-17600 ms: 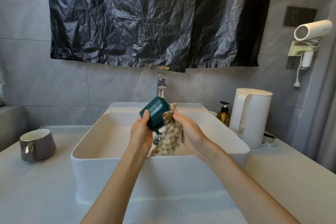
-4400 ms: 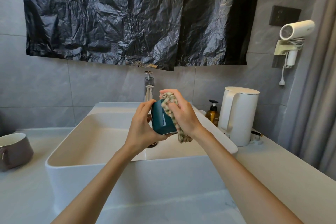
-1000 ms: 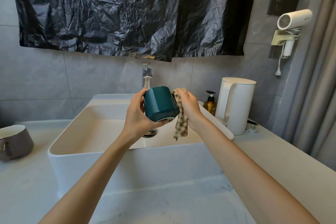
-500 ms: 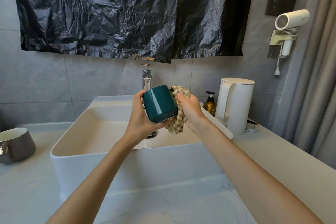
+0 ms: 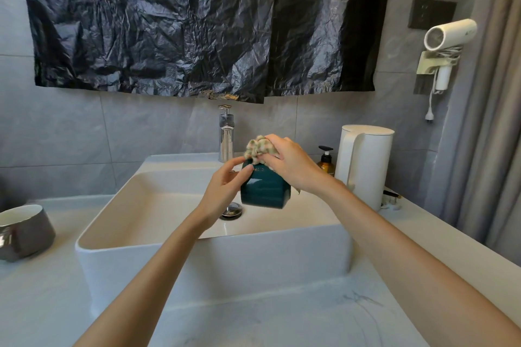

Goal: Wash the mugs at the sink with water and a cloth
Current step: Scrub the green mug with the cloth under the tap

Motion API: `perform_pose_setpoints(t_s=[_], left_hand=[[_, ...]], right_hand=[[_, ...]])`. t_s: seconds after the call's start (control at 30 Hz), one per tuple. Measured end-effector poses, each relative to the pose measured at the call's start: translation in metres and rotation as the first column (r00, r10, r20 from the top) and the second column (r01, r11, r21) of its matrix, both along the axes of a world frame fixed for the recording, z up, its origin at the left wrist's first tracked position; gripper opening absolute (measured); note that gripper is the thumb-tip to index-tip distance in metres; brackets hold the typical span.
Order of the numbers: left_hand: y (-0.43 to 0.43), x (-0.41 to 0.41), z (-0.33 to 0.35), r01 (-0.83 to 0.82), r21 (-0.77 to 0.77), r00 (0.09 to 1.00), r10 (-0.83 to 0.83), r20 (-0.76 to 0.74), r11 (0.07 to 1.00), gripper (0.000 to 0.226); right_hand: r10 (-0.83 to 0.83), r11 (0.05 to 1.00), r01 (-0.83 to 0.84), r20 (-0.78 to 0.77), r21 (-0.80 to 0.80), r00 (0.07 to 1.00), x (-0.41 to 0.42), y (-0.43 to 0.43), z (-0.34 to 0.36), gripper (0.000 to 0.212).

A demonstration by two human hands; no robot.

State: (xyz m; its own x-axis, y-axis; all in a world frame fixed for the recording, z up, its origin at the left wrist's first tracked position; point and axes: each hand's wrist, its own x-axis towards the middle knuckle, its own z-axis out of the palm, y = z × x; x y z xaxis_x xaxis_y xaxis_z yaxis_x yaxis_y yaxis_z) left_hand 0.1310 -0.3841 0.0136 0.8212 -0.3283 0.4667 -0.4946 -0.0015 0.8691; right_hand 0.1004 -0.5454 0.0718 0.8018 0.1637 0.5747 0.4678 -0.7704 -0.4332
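Observation:
Above the white basin (image 5: 180, 242) I hold a dark green mug (image 5: 265, 191) tilted, its base toward me. My left hand (image 5: 225, 189) grips the mug's left side with thumb and fingertips. My right hand (image 5: 290, 163) clutches a bunched checked cloth (image 5: 256, 148) and presses it against the mug's top end. The mug's opening is hidden behind cloth and hand. A second mug, grey-brown with a white inside (image 5: 24, 231), stands on the counter at the far left. No water runs from the chrome tap (image 5: 225, 132).
A white kettle (image 5: 363, 166) and an amber pump bottle (image 5: 325, 162) stand right of the basin. The drain plug (image 5: 231, 210) sits below the mug. A hairdryer (image 5: 448, 36) hangs on the right wall. Black plastic sheeting (image 5: 197, 22) covers the wall above the tap.
The mug has been turned from lying sideways to base-down toward me and lowered a little. My right hand with the cloth moved from the mug's right side up onto its top end.

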Motion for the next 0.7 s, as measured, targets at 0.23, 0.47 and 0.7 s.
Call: perform_pose_setpoints(t_s=[0.23,0.47,0.7], left_hand=[[0.006,0.004,0.002,0.029,-0.106,0.990,-0.043,-0.133,0.994,0.027],[0.007,0.006,-0.001,-0.317,-0.070,0.948,0.317,-0.011,0.946,0.061],[-0.007,-0.004,0.007,-0.010,-0.260,0.780,-0.155,-0.607,0.965,0.112]], right_hand=[[0.033,0.997,-0.030,-0.049,0.072,0.998,0.010,0.006,-0.003,0.024],[-0.004,0.726,0.083,-0.117,0.683,0.993,0.014,0.012,-0.016,0.017],[0.032,0.364,0.201,-0.228,0.909,0.973,0.018,0.023,-0.020,0.029]])
